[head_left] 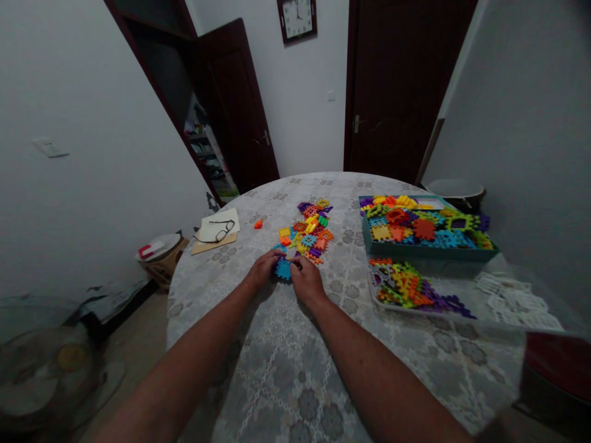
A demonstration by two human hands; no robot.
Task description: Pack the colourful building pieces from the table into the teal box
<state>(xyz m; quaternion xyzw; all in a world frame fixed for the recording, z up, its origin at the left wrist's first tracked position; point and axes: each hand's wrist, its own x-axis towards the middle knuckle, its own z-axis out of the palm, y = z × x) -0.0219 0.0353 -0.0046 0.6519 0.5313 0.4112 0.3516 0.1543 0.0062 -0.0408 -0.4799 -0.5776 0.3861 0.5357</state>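
Observation:
A blue toothed building piece (283, 269) is held between my two hands near the middle of the table. My left hand (265, 269) grips its left side, fingers closed. On the right side my right hand (305, 278) pinches it, thumb and fingers together. Something purple shows by the left fingertips, too small to make out. Just beyond the hands lies a loose pile of colourful interlocking pieces (310, 227), with gears, squares and rings in orange, yellow, purple, blue and green. One small orange piece (258, 224) lies apart, left of the pile.
Eyeglasses (222, 234) rest on a notebook (209, 248) at the left edge. At right stand a green box (429, 251) heaped with pieces and a clear plastic tray (392, 306) with more pieces and white cards (517, 301). A fan (46, 369) stands lower left.

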